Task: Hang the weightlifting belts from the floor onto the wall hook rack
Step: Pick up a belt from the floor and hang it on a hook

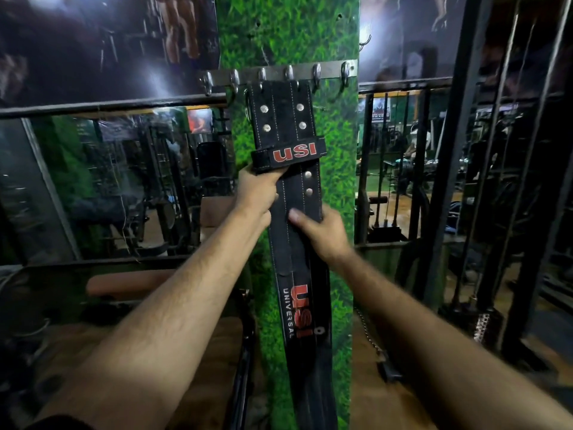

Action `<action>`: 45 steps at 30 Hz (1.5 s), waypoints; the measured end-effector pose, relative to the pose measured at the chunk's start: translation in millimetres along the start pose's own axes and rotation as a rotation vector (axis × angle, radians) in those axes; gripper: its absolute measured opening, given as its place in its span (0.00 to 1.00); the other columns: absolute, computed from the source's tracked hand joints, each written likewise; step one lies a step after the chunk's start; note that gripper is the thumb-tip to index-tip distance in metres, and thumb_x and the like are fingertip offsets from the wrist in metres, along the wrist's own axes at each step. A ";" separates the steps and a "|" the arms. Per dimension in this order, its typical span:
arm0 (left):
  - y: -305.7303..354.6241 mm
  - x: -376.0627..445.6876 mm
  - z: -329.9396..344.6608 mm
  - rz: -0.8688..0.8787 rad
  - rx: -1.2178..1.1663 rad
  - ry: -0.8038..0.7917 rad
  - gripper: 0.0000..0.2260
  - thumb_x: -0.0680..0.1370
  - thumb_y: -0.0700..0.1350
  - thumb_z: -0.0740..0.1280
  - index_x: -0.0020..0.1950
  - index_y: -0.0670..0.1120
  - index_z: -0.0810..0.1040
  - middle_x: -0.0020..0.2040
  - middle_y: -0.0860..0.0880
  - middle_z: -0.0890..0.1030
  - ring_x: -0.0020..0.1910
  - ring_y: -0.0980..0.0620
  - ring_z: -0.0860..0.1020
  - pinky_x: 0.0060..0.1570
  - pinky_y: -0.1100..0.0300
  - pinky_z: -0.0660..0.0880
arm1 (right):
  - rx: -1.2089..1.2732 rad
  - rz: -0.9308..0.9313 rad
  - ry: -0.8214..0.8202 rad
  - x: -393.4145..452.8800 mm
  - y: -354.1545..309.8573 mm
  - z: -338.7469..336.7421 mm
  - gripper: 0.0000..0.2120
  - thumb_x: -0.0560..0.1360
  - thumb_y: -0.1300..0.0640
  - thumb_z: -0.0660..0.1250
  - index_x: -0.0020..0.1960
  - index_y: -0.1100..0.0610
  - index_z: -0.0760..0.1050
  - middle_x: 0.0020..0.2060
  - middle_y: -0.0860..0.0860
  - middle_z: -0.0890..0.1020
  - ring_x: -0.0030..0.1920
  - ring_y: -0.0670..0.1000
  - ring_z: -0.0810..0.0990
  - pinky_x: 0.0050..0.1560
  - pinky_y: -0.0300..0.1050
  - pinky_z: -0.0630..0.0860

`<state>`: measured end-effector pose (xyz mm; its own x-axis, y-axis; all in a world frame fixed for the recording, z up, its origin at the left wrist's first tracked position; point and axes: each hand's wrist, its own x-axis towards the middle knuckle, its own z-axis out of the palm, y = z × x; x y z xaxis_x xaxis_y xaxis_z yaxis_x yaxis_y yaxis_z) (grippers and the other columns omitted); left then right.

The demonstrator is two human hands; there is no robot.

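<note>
The long black leather weightlifting belt with white stitching and metal rivets (286, 125) hung flat against the grass-patterned green pillar (336, 169), its top end tucked up at the steel wall hook rack (276, 74) and its length running down toward six o'clock, past red "USI" lettering and white "UNIVERSAL" print. The left hand (259, 189) gripped the belt at its nine o'clock edge, fingers closed around the belt just under the black keeper loop with the red USI patch (291, 153). The right hand (322, 231) sat lower, at about four o'clock from the left, thumb pressed across the belt's face and fingers wrapped behind its three o'clock edge. Whether the belt's buckle was actually caught on a hook could not be told, since the belt's top covered that part of the rack. Bare hooks stood at nine and three o'clock of the belt along the bar. At nine o'clock of the pillar a mirror panel (124, 187) showed gym machines, with a brown padded bench roll (130, 283) beneath it; at three o'clock stood a black metal machine frame (449, 181) with cables. A chain (369, 333) dangled near the pillar's base at five o'clock.
</note>
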<state>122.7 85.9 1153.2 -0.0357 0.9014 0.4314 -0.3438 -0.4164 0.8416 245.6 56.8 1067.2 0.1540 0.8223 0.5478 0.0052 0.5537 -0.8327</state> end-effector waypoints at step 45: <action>-40.5 -40.0 -78.7 -0.102 0.265 -0.223 0.11 0.75 0.38 0.72 0.56 0.46 0.79 0.52 0.44 0.86 0.52 0.41 0.83 0.43 0.48 0.79 | 0.101 0.238 -0.048 -7.1 -16.4 23.1 0.10 0.78 0.64 0.69 0.59 0.60 0.78 0.39 0.51 0.84 0.34 0.47 0.82 0.31 0.42 0.78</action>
<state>64.2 76.0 1076.3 0.2022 0.9040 0.3767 -0.0785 -0.3684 0.9263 221.7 44.9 1078.8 0.0918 0.9348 0.3431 -0.1243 0.3526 -0.9275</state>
